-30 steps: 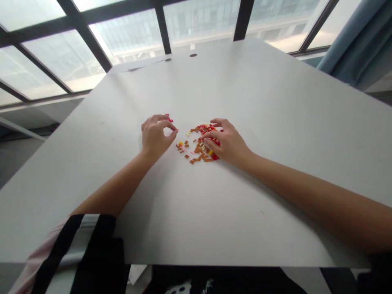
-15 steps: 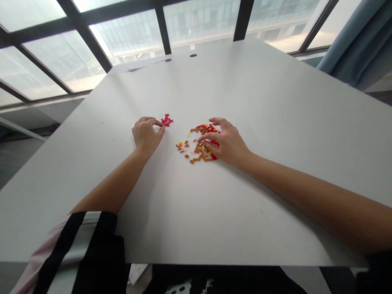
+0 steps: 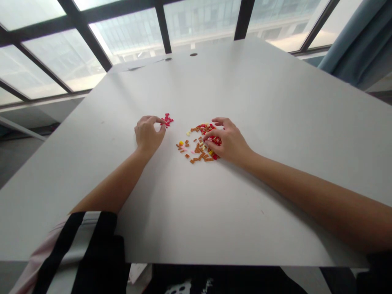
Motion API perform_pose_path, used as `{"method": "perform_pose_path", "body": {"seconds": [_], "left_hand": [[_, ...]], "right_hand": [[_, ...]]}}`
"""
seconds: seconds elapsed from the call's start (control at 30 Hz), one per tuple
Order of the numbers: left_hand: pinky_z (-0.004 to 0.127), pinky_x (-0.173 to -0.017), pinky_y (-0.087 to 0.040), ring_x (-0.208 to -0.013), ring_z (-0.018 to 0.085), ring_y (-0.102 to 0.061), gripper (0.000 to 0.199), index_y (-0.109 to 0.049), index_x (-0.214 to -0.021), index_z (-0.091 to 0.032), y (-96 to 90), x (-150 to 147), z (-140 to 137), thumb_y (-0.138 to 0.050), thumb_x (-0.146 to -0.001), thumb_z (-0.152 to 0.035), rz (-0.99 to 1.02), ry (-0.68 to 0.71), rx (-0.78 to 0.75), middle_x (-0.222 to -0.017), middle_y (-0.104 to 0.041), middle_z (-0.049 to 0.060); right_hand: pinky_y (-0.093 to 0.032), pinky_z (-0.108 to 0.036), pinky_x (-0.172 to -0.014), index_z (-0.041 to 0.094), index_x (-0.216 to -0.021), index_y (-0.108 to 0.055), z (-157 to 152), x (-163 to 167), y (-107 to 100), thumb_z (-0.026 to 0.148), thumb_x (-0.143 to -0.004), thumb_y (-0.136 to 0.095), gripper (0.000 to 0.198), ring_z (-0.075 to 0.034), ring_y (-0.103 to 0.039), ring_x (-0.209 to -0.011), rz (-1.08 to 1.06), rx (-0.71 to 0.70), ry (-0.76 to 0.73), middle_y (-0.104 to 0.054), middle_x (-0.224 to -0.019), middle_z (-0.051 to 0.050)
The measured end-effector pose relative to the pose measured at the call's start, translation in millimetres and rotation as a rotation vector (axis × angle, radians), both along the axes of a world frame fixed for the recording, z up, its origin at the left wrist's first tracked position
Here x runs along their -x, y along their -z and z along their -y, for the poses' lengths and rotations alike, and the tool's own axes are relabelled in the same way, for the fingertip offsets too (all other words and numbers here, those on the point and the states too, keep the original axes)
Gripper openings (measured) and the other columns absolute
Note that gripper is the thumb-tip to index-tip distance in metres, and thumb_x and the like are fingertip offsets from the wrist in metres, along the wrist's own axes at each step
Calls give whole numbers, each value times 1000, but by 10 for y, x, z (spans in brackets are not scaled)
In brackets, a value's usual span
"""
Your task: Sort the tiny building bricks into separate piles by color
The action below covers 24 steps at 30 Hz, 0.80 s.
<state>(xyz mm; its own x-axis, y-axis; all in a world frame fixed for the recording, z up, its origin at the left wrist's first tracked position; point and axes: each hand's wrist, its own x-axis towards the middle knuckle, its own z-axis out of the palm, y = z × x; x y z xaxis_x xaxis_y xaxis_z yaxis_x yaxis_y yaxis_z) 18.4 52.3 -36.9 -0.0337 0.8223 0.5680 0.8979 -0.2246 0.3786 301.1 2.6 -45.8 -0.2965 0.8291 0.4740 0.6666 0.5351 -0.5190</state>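
Observation:
My left hand (image 3: pixel 149 132) is at the left edge of a small pile of red toy bricks (image 3: pixel 168 119). Its thumb and index finger come together in a pinch there, and whatever is between the tips is too small to make out. My right hand (image 3: pixel 231 140) reaches over the right side of a larger, mixed pile of toy bricks (image 3: pixel 199 150), mostly brown and red with some yellow, cream and pink. Thumb and index finger are drawn together at the bricks, with another finger raised. Part of this pile is hidden under the right hand.
Both piles lie on a wide white table (image 3: pixel 196 212). Two dark round holes (image 3: pixel 193 54) are near its far edge. Beyond stand dark-framed windows (image 3: pixel 202 20), with a blue curtain (image 3: pixel 358 45) at the right.
My right hand has shifted slightly right, baring more bricks by its fingertips, and its index finger is more bent. My left hand has moved a little to the right.

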Motion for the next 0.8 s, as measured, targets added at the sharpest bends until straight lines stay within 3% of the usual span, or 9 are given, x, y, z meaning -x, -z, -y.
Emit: {"method": "perform_pose_path", "body": {"seconds": [0.23, 0.4, 0.8], "left_hand": [[49, -109, -49, -114, 26, -67, 7, -75, -90, -25, -130, -295, 231, -70, -88, -20, -41, 264, -19, -115, -74, 7], [52, -117, -42, -123, 26, -64, 6, -75, -87, -28, -210, -565, 487, -80, -85, -26, -139, 423, -8, -127, -71, 4], [52, -113, -43, -121, 27, -65, 7, -75, -83, -27, -249, -683, 613, -80, -87, -24, -157, 441, -12, -127, -72, 4]], "right_hand": [[-49, -61, -106, 24, -88, -81, -34, -14, 5, 26, -85, -76, 6, -34, -60, -123, -51, -3, -21, -57, -136, -14], [-48, -60, -109, 25, -88, -79, -12, 10, -43, 31, -89, -73, 8, -33, -59, -125, -103, -43, -49, -60, -134, -13], [-49, -57, -109, 28, -89, -79, 13, 21, -100, 30, -91, -66, 13, -31, -61, -122, -137, -80, -187, -62, -133, -10]]}}
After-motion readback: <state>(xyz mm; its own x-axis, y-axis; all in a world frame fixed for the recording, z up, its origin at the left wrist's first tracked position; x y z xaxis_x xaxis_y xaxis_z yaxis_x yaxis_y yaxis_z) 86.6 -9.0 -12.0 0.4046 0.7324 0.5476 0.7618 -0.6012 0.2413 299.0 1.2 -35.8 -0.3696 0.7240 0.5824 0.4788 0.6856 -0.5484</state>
